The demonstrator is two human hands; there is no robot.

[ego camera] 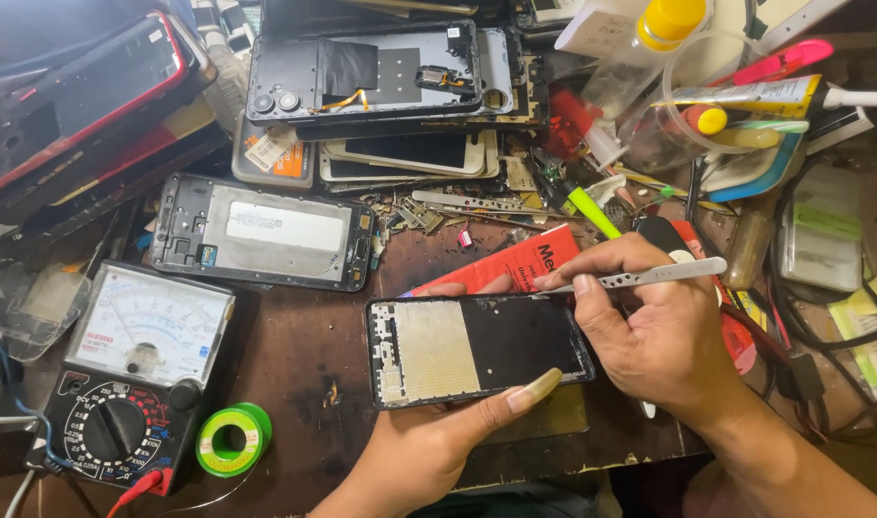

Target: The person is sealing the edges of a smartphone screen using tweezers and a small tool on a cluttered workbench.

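Note:
My left hand (429, 436) grips an opened phone frame (477, 348) from below, thumb lying along its near edge, fingertips showing at its far edge. The frame lies face up, showing a pale mesh panel on the left and a black panel on the right. My right hand (650, 326) holds metal tweezers (650, 276), whose tip reaches the frame's upper right edge.
An analog multimeter (131, 374) with red and black leads sits at the left, a green tape roll (229, 439) beside it. Another stripped phone frame (266, 233) lies behind, with stacked phone parts (381, 86) farther back. A red booklet (515, 264), glue tube (774, 96) and cables crowd the right.

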